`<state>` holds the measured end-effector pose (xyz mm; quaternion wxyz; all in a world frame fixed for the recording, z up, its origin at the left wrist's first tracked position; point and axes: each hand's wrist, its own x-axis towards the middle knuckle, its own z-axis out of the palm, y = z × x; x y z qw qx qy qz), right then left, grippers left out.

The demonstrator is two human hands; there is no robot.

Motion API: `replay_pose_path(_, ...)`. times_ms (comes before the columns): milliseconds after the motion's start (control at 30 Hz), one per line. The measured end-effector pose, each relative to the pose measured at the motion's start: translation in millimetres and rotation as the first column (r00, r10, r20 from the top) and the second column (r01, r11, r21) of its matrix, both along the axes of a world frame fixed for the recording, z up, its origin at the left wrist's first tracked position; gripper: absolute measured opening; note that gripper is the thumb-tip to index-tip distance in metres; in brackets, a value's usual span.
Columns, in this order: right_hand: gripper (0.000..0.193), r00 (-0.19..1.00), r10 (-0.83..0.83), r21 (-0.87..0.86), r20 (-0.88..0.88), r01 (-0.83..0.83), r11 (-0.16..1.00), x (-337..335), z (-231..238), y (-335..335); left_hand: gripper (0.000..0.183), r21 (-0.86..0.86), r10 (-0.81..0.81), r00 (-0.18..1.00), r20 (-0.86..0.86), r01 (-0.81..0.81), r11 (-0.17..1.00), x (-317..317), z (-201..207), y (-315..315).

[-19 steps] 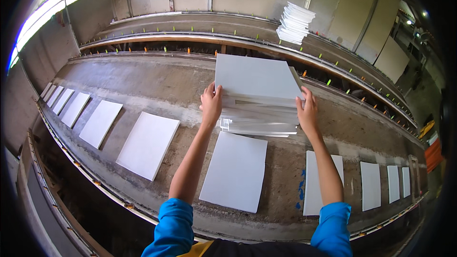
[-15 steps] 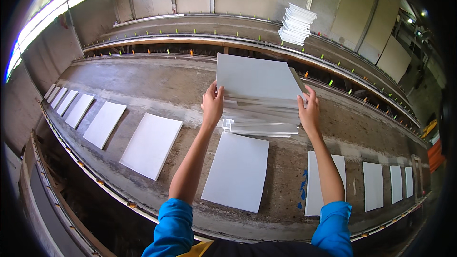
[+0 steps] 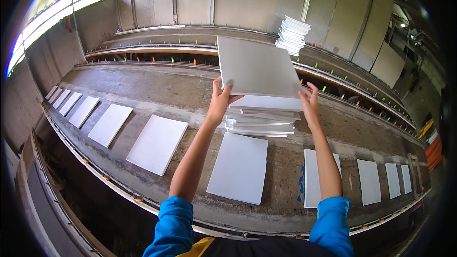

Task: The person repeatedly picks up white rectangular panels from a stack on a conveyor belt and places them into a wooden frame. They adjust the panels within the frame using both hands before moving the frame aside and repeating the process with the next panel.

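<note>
A flat rectangular board [image 3: 259, 66] with a grey top is raised above a stack of white sheets or pads. My left hand [image 3: 220, 101] is closed on its near left corner, thumb on top and fingers underneath. At the near right corner, my right hand [image 3: 310, 104] grips the edge by the thumb, while its other fingers stand off to the side. Below the board sits the uneven white stack [image 3: 262, 126], its upper part partly hidden by the board. A white rectangular pad [image 3: 239, 167] lies flat in front of the stack, between my forearms.
White pads lie spaced in a row along the long worn table [image 3: 157, 95]; one [image 3: 157, 143] is left of my left arm. Another [image 3: 312, 181] is partly behind my right forearm. Beyond runs a second table with small coloured clips and a tall white stack [image 3: 293, 35].
The board has been lifted and tilted, so its grey face now shows above the stack. My left thumb has come over its corner. The whole view has shifted slightly.
</note>
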<state>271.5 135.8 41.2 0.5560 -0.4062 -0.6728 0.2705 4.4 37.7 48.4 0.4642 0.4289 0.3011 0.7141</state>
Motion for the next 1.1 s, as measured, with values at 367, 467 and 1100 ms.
replay_pose_path(367,0.038,0.647,0.173,-0.065,-0.743,-0.327,0.943,-29.3,18.9,-156.9,0.063,-0.001,-0.401,0.916,-0.022,0.401,0.916,82.5,-20.8,-91.0)
replay_pose_path(467,0.036,0.730,0.023,-0.099,-0.684,-0.124,0.987,-0.9,21.6,-189.4,0.062,-0.003,-0.469,0.882,-0.046,0.469,0.883,112.8,-30.6,-106.7)
replay_pose_path(1100,0.063,0.707,-0.448,-0.317,-0.547,0.320,0.893,397.2,-0.1,-425.5,0.053,-0.083,-0.849,0.499,-0.175,0.852,0.517,452.8,-31.4,-131.0)
